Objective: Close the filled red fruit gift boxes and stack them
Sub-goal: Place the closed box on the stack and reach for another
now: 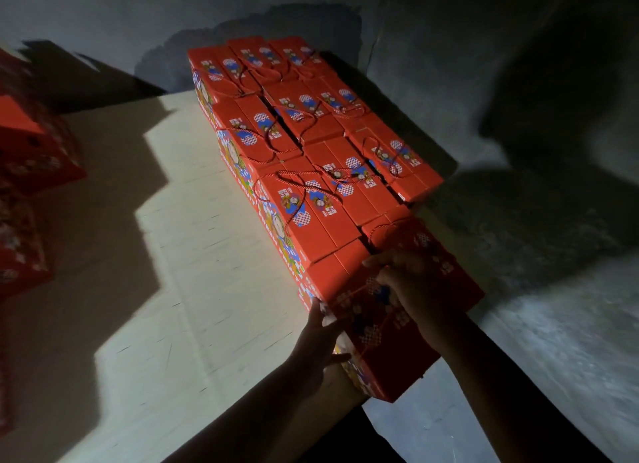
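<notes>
More red boxes [31, 158] are sitting in shadow at the far left. Your left hand [320, 338] is pressing straight fingers against the nearest gift box [387, 345] side, at the stack [311, 134]'s near end. Your right hand [411, 289] is lying on its lid; whether it is pinching the cord, I cannot tell.

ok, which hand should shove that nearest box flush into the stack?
Left, probably. The left hand lies flat on the outer side of the nearest box, opposite the stack. The right hand lies on top, by the cord handle.
</notes>
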